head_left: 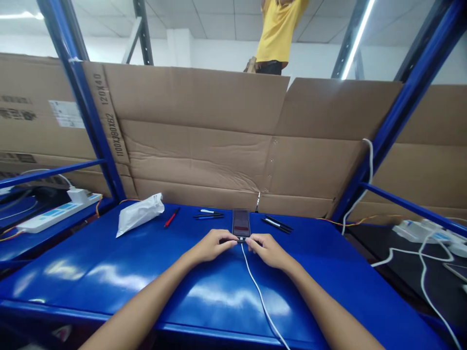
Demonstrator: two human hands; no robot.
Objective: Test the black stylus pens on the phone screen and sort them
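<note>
My left hand (pixel 215 244) and my right hand (pixel 268 249) meet in front of me, fingertips pinched on the two ends of a short black stick-like thing (pixel 241 240). Fingers cover much of it, and I cannot tell its kind. Just beyond lies a dark-screened phone (pixel 241 223), its near end close to my fingertips. A white cable (pixel 257 288) runs from the phone's near end, beneath the black thing, towards me. Black pens (pixel 278 224) lie to the right of the phone, and more pens (pixel 207 215) lie to its left.
The blue tabletop (pixel 120 262) carries a white plastic pouch (pixel 140 214) and a red pen (pixel 171 218). Cardboard (pixel 204 146) walls the back between blue posts. Power strips (pixel 60 214) and cables flank both sides. Behind the cardboard is a person in a yellow shirt (pixel 279 31).
</note>
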